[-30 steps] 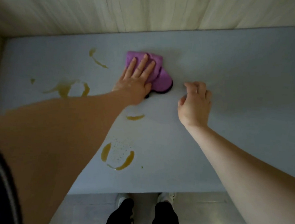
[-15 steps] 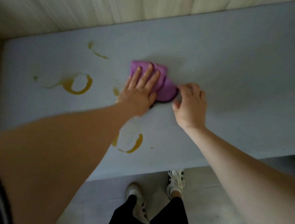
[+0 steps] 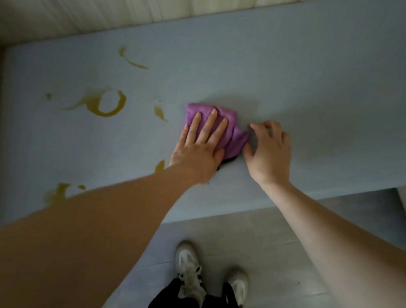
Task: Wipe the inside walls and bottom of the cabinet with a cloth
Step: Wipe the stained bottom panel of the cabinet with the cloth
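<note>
Near the middle of the cabinet bottom [image 3: 323,95], a person's left hand [image 3: 201,144] presses flat, fingers straight, on a bunched purple cloth [image 3: 235,137], while the right hand [image 3: 270,152] sits just beside the cloth's right edge, fingers loosely curled and thumb touching the fabric, with nothing clearly grasped. Yellow-brown stains [image 3: 104,103] mark the grey-blue panel toward its left end and front edge; pale wood-grain back wall [image 3: 111,8] rises behind, and white shoes [image 3: 188,269] stand on the floor below.

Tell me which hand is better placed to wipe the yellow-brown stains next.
Probably the left hand: its straight fingers already press the crumpled purple cloth, and the yellow-brown ring stain lies on its side. The right hand only touches the cloth's far edge.
</note>
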### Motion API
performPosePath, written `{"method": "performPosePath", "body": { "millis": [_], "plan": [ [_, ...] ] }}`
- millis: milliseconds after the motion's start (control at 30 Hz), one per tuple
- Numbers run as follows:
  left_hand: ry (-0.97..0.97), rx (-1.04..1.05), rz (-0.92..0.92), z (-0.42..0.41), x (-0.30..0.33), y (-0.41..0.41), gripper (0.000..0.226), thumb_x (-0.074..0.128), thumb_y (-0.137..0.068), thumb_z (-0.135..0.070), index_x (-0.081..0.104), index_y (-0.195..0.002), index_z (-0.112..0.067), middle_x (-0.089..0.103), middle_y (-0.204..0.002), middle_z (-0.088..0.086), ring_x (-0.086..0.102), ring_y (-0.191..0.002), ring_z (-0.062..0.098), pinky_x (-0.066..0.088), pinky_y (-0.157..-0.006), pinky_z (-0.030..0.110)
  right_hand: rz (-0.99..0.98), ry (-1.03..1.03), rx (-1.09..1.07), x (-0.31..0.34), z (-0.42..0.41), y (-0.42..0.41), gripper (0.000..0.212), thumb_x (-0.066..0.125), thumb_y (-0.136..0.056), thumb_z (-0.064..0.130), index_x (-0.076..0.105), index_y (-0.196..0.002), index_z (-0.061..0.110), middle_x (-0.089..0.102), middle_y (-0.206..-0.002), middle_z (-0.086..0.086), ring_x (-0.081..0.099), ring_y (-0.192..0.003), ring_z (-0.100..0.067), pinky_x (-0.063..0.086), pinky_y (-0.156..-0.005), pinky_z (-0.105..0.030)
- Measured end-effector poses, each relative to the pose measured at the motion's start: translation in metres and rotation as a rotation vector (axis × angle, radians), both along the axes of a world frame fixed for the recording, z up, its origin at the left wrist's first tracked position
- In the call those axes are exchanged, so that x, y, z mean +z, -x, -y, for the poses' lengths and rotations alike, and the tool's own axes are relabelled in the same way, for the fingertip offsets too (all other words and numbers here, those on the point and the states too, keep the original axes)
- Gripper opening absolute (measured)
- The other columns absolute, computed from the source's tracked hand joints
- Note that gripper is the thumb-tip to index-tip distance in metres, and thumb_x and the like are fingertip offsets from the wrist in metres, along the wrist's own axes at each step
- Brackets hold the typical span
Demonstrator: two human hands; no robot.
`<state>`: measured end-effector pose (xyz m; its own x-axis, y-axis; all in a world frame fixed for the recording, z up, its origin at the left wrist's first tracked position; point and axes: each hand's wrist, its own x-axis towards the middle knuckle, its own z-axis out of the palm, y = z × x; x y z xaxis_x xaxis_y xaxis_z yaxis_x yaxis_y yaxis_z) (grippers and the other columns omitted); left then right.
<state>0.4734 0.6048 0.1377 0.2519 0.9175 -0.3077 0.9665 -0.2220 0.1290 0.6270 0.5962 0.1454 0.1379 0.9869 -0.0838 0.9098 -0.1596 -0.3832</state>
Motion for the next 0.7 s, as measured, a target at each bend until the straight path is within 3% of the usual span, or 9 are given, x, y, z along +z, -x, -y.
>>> {"method": "performPosePath", "body": {
  "millis": [100, 233, 400, 500, 700],
  "plan": [
    [-0.02, 0.053, 0.014, -0.034, -0.005, -0.002, 0.065, 0.029, -0.098, -0.046, -0.009, -0.149, -0.032, -0.019, -0.157, -0.006, -0.017, -0.144, 0.024, -0.009, -0.116, 0.037, -0.021, -0.05, -0.004, -0.005, -0.005, -0.002, 0.041, 0.066, -0.077, 0.023, 0.061, -0.117, 0.014, 0.051, -0.124, -0.013, 0.046, -0.108, -0.037, 0.039, -0.086, -0.04],
    [-0.007, 0.141, 0.025, -0.049, -0.004, -0.011, 0.064, 0.027, -0.099, -0.044, -0.009, -0.15, -0.032, -0.02, -0.157, -0.006, -0.017, -0.144, 0.025, -0.008, -0.116, 0.039, -0.052, -0.057, 0.062, -0.008, -0.001, -0.011, 0.041, 0.062, -0.083, 0.021, 0.058, -0.123, 0.014, 0.047, -0.127, -0.012, 0.044, -0.112, -0.034, 0.033, -0.095, -0.034],
    [-0.083, 0.154, 0.049, 0.04, -0.004, -0.03, 0.064, 0.027, -0.096, -0.043, -0.004, -0.15, -0.03, -0.013, -0.158, 0.001, -0.01, -0.145, 0.032, -0.007, -0.116, 0.041, -0.041, 0.011, 0.067, -0.003, 0.032, -0.028, 0.043, 0.057, -0.083, 0.013, 0.055, -0.126, 0.012, 0.045, -0.128, -0.013, 0.042, -0.115, -0.033, 0.028, -0.095, -0.03],
    [0.007, 0.108, 0.055, 0.086, 0.0, -0.034, 0.063, 0.025, -0.098, -0.043, -0.011, -0.149, -0.032, -0.021, -0.156, -0.003, -0.019, -0.144, 0.027, -0.013, -0.116, 0.038, -0.051, 0.049, 0.062, 0.0, 0.051, -0.029, 0.046, 0.056, -0.083, 0.011, 0.053, -0.13, 0.012, 0.042, -0.132, -0.013, 0.041, -0.117, -0.033, 0.026, -0.098, -0.029],
    [0.004, 0.202, 0.02, 0.032, -0.003, -0.025, 0.065, 0.029, -0.098, -0.045, -0.008, -0.15, -0.032, -0.019, -0.157, -0.006, -0.015, -0.145, 0.026, -0.007, -0.116, 0.039, -0.035, 0.052, 0.07, -0.001, 0.052, -0.028, 0.047, 0.058, -0.083, 0.016, 0.051, -0.13, 0.017, 0.039, -0.134, -0.009, 0.038, -0.119, -0.031, 0.026, -0.099, -0.028]
  ]
}}
